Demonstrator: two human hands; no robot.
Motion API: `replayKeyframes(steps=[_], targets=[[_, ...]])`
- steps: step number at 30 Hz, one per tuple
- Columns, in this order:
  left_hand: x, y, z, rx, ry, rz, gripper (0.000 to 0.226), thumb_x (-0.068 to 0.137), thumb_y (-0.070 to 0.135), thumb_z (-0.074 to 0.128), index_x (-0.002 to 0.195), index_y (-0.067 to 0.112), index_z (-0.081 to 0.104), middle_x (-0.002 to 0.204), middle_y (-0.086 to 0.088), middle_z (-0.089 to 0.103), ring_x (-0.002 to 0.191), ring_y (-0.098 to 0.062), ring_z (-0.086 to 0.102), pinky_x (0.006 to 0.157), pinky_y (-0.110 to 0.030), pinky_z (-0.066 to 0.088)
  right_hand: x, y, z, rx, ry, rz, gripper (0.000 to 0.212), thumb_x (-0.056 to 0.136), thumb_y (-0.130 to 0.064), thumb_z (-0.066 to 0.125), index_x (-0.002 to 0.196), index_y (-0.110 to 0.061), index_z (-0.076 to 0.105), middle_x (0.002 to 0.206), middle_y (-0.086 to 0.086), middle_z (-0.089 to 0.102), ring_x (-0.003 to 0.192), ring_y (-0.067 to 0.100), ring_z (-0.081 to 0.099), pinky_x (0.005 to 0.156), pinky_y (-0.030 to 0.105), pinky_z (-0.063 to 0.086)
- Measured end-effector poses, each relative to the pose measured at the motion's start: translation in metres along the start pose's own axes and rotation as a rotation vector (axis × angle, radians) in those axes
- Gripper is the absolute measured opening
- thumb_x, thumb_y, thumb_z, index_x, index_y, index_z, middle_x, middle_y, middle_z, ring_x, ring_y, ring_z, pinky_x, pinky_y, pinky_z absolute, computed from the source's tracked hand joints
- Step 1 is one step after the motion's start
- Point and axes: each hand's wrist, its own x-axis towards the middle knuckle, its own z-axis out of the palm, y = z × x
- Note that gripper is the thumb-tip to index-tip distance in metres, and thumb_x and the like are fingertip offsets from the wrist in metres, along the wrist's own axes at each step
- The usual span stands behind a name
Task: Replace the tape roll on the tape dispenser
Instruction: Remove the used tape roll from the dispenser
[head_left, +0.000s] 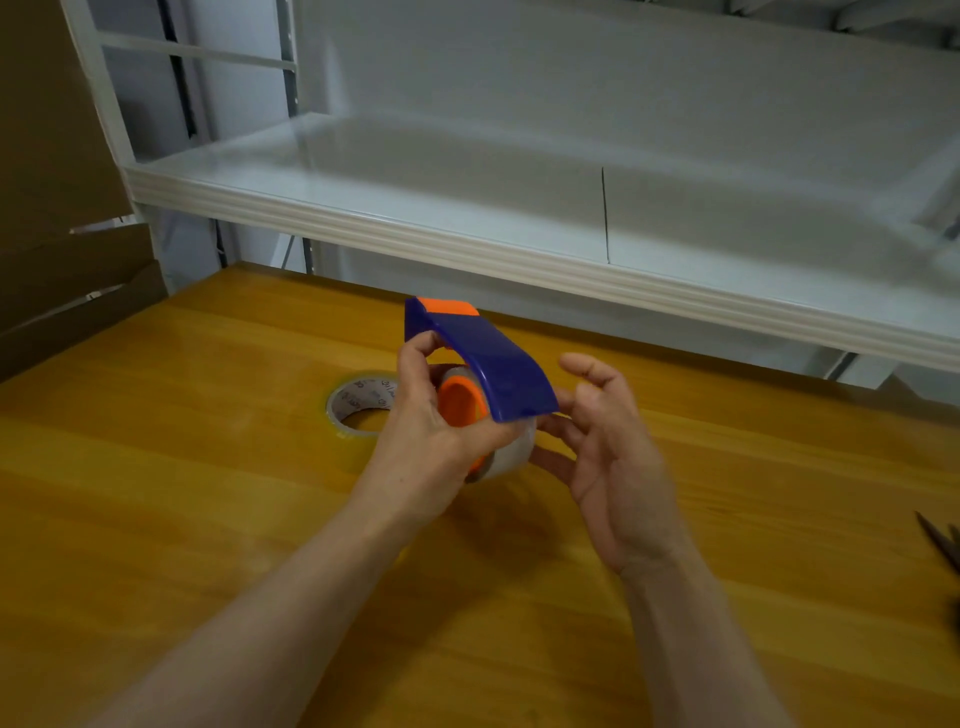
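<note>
- Tape dispenser (488, 358): one, blue body with orange parts, held above the wooden table (208, 519) near the middle of the view, between both hands.
- Cardboard boxes (62, 249): far left, stacked against the table edge; the count cannot be told.
- Spare roll (347, 402): one, lying flat on the table just left of the hands, with a printed core and little tape showing. Judged to be the used-up one, though that is not certain.
- Left hand (431, 415): closed around the dispenser, fingers hooked under the blue body and the thumb across the orange hub (460, 400).
- Tape roll (511, 449): one, clear, sitting on the orange hub under the blue cover, so the dispenser is already loaded or nearly so.
- Right hand (608, 447): open, palm turned toward the roll, fingertips touching or just beside its right face; it grips nothing firmly.
- Scissors (943, 545): one pair, partly cut off at the far right edge.
- Shelf (519, 249): one white shelf behind the table, bare where visible.
- Handling, as a judgement: the dispenser looks light and stiff, its plastic smooth and somewhat slippery. It is best held by the blue body, clear of the cutter end. The roll is firm but sticky at its loose end and should be pressed by its flat sides.
</note>
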Motion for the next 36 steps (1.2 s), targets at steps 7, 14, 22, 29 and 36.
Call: replayKeyframes(steps=[7,14,22,29,36], targets=[[-0.006,-0.001,0.008,0.351,-0.063,0.089,0.100,0.059,0.061,0.073,0.141,0.044,0.019,0.140,0.007,0.044,0.129,-0.017,0.046,0.103,-0.047,0.049,-0.003,-0.002,0.000,-0.260,-0.025,-0.014,0.095,0.066,-0.048,0.088,0.147,-0.037,0.039,0.126,-0.008,0.061,0.106,0.002,0.068,0.079,0.026,0.060],[-0.005,-0.001,0.004,0.354,-0.159,0.099,0.093,0.062,0.048,0.080,0.138,0.051,0.026,0.137,0.009,0.044,0.125,-0.013,0.050,0.102,-0.043,0.050,-0.004,-0.006,-0.012,-0.171,0.013,0.088,0.077,0.075,-0.033,0.076,0.146,-0.029,0.047,0.128,-0.002,0.064,0.105,0.018,0.072,0.075,0.031,0.061],[-0.005,-0.006,0.002,0.302,-0.270,0.082,0.096,0.065,0.042,0.084,0.142,0.046,0.026,0.140,0.009,0.047,0.129,-0.010,0.050,0.106,-0.042,0.048,-0.002,-0.004,-0.015,-0.049,-0.037,0.182,0.040,0.085,-0.022,0.073,0.124,-0.023,0.066,0.111,0.003,0.076,0.101,0.023,0.072,0.075,0.034,0.058],[-0.006,-0.006,0.004,0.383,-0.277,0.099,0.102,0.063,0.049,0.084,0.144,0.046,0.021,0.146,0.010,0.034,0.136,-0.012,0.040,0.111,-0.045,0.043,-0.002,-0.008,-0.018,-0.004,0.011,0.166,0.033,0.082,-0.022,0.070,0.114,-0.017,0.071,0.102,0.007,0.079,0.090,0.021,0.074,0.080,0.039,0.058],[-0.008,-0.003,0.009,0.572,-0.222,0.166,0.108,0.067,0.039,0.088,0.149,0.041,0.018,0.146,0.015,0.025,0.138,-0.011,0.031,0.111,-0.035,0.039,-0.001,-0.009,-0.021,-0.048,0.087,0.113,0.022,0.080,-0.027,0.072,0.102,-0.030,0.074,0.100,0.000,0.079,0.095,0.019,0.072,0.077,0.036,0.057]])
